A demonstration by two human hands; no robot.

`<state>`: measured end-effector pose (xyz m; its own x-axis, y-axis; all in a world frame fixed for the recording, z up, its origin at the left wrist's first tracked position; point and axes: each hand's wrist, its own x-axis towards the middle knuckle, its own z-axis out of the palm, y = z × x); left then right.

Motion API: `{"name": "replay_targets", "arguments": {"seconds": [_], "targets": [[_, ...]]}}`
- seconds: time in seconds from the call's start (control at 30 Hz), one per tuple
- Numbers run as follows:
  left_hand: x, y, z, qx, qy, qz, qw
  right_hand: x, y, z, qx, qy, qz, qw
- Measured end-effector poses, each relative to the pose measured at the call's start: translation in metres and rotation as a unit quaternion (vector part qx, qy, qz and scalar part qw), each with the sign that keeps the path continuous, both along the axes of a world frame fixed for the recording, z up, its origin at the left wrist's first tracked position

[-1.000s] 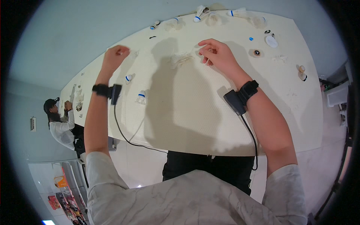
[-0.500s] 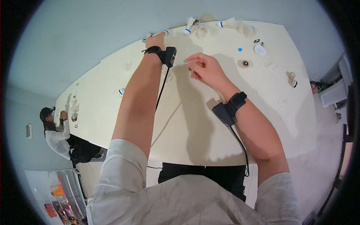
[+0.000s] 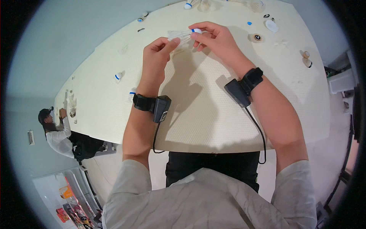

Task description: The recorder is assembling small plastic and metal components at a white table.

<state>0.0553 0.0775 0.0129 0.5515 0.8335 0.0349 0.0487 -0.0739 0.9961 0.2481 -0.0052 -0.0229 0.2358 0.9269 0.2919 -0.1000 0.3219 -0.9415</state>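
Observation:
A shuttlecock (image 3: 183, 35) with white feathers and a blue band round its cork is raised above the far part of the white table (image 3: 236, 126). My left hand (image 3: 155, 59) pinches the feather end between thumb and fingers. At the other end, the fingertips of my right hand (image 3: 218, 40) close on the cork and blue band. The shuttlecock lies nearly level, its cork pointing right. Loose pale feathers or slivers lie on the tabletop just beneath it.
More shuttlecocks lie at the far edge (image 3: 188, 6) and left of my left arm, one shuttlecock (image 3: 118, 76) in plain sight. To the right are a white disc (image 3: 271, 26), a small blue piece (image 3: 249, 23) and a round dark-centred piece (image 3: 257, 37). Another person (image 3: 59, 137) works at the far left.
My left hand has come back from the far edge toward me, bringing a shuttlecock. The right hand, empty before, now grips its cork. The view has tilted slightly down.

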Motion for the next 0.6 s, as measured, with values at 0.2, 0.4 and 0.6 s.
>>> {"name": "replay_targets", "arguments": {"seconds": [0.2,0.4,0.6], "targets": [[-0.003,-0.01,-0.006,0.077,-0.021,0.025,0.997,0.003,0.0,-0.008,0.033,-0.022,-0.019,0.999],[-0.003,-0.017,-0.01,0.057,-0.035,0.052,0.996,0.006,-0.004,-0.008,0.014,-0.048,0.0,0.999],[-0.002,-0.019,-0.008,0.071,0.001,0.061,0.996,0.001,-0.005,-0.001,-0.024,-0.006,0.0,1.0]]}}
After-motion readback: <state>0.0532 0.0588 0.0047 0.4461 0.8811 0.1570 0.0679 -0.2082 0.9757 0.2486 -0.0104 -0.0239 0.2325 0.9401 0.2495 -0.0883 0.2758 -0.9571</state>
